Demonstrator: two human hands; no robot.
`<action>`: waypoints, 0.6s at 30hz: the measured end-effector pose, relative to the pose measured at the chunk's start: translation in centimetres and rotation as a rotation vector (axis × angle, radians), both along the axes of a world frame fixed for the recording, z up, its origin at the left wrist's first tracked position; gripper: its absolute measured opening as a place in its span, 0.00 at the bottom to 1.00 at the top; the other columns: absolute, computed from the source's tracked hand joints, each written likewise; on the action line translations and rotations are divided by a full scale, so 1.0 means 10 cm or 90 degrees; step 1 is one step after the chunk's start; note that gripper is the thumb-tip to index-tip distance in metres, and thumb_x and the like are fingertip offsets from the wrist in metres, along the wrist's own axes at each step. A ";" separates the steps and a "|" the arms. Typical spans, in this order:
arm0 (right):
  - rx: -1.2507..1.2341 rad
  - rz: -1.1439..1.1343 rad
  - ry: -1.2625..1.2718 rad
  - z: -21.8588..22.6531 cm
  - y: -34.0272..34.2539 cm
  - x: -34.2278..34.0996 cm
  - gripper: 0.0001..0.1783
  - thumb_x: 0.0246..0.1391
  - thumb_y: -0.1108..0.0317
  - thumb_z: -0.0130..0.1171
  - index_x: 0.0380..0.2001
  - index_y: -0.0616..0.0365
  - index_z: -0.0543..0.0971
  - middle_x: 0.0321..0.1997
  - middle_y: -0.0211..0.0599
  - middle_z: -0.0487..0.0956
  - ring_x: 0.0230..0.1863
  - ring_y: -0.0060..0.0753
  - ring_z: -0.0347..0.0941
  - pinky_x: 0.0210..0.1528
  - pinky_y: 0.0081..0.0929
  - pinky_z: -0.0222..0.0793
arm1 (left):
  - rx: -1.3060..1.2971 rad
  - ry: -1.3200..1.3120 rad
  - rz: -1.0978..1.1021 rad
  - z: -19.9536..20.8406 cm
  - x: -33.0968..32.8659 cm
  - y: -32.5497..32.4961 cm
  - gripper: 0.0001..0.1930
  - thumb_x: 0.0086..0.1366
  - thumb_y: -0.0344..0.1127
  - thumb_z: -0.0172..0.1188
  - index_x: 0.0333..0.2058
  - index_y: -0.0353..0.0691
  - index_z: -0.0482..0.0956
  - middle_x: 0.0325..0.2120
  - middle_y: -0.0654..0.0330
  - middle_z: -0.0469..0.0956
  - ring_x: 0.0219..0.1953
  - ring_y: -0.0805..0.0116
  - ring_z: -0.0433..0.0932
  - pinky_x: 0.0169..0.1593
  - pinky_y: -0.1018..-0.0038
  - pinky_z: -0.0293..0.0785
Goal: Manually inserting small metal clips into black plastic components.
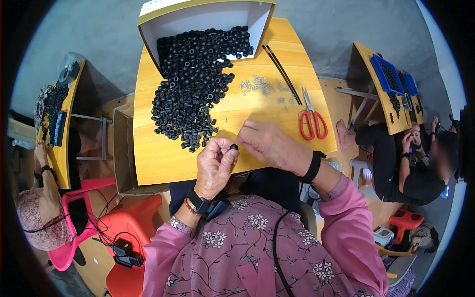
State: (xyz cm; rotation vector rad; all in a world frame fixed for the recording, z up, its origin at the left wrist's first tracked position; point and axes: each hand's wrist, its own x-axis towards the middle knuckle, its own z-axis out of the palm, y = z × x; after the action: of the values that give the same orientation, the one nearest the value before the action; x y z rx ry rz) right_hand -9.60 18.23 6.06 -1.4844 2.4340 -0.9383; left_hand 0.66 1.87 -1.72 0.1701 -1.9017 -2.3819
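Note:
Between the thumb and forefinger of my left hand [213,168] is a small black cap-like part [234,147]. Just to its right, my right hand [269,146] has its fingers pressed together; whatever they may hold is too small to make out. Beyond my hands, a heap of similar small black parts [185,99], many with a round hole, spills out of a box [208,17] lying on its side. Tiny silver metal pieces [257,85] lie scattered to the right of the heap.
Red-handled scissors [312,119] and two thin dark sticks [282,73] rest at the right of the yellow table [153,161]. A cardboard box [123,148] stands by its left side. People work at other tables on both sides; a red chair [131,232] is at lower left.

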 end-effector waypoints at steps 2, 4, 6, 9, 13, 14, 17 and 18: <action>0.019 0.031 -0.009 0.03 0.00 0.02 0.07 0.51 0.76 0.58 0.34 0.61 0.72 0.33 0.46 0.72 0.35 0.56 0.75 0.36 0.45 0.73 | -0.001 0.006 -0.003 -0.01 0.00 0.00 0.05 0.69 0.25 0.58 0.41 0.36 0.71 0.28 0.66 0.74 0.28 0.79 0.73 0.34 0.81 0.74; 0.021 0.021 -0.022 0.00 0.00 0.05 0.08 0.51 0.77 0.60 0.34 0.61 0.73 0.33 0.45 0.72 0.35 0.55 0.74 0.36 0.44 0.72 | -0.011 0.007 -0.004 -0.01 0.00 0.00 0.06 0.69 0.25 0.59 0.41 0.36 0.71 0.27 0.66 0.74 0.28 0.79 0.73 0.34 0.81 0.74; 0.023 0.011 -0.035 0.00 -0.02 0.08 0.08 0.51 0.78 0.61 0.35 0.60 0.74 0.33 0.44 0.71 0.34 0.54 0.73 0.35 0.43 0.71 | -0.022 0.011 0.007 -0.02 -0.01 0.01 0.05 0.68 0.24 0.59 0.40 0.36 0.71 0.27 0.67 0.73 0.28 0.81 0.71 0.33 0.82 0.72; 0.038 -0.008 -0.013 0.03 -0.07 0.14 0.08 0.50 0.78 0.61 0.34 0.60 0.74 0.33 0.44 0.71 0.34 0.55 0.73 0.35 0.43 0.71 | -0.030 0.011 0.015 -0.02 0.00 0.01 0.05 0.68 0.23 0.59 0.39 0.36 0.71 0.26 0.69 0.73 0.27 0.83 0.69 0.31 0.84 0.69; -0.027 -0.035 -0.055 -0.08 -0.07 0.15 0.09 0.50 0.79 0.60 0.36 0.62 0.74 0.33 0.46 0.73 0.34 0.55 0.75 0.36 0.43 0.72 | 0.010 0.008 0.014 -0.03 -0.01 0.00 0.05 0.68 0.24 0.59 0.40 0.36 0.72 0.26 0.69 0.73 0.27 0.83 0.70 0.31 0.84 0.69; -0.052 -0.039 -0.073 -0.12 -0.06 0.15 0.11 0.51 0.79 0.59 0.38 0.63 0.73 0.33 0.47 0.74 0.34 0.55 0.75 0.36 0.43 0.72 | 0.010 0.008 0.015 -0.02 -0.01 0.00 0.05 0.68 0.24 0.59 0.40 0.36 0.72 0.26 0.69 0.73 0.27 0.83 0.70 0.31 0.84 0.69; -0.133 -0.134 -0.238 -0.19 -0.04 0.22 0.09 0.51 0.79 0.62 0.38 0.63 0.78 0.34 0.42 0.78 0.35 0.40 0.78 0.37 0.31 0.73 | 0.040 0.004 0.014 0.00 -0.02 -0.01 0.05 0.69 0.25 0.60 0.40 0.36 0.72 0.26 0.68 0.74 0.26 0.83 0.71 0.31 0.84 0.70; -0.132 -0.133 -0.238 -0.19 -0.03 0.22 0.09 0.51 0.79 0.62 0.38 0.63 0.78 0.34 0.42 0.78 0.35 0.40 0.78 0.37 0.31 0.73 | 0.040 0.001 0.008 -0.01 -0.02 -0.04 0.05 0.69 0.26 0.60 0.40 0.36 0.72 0.27 0.66 0.76 0.27 0.81 0.73 0.33 0.82 0.72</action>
State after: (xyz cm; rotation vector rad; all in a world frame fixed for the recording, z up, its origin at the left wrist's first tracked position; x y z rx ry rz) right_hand -7.40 17.98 4.11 -0.9990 2.2954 -1.4055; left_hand 0.49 1.52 -1.80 0.1831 -1.8201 -2.4345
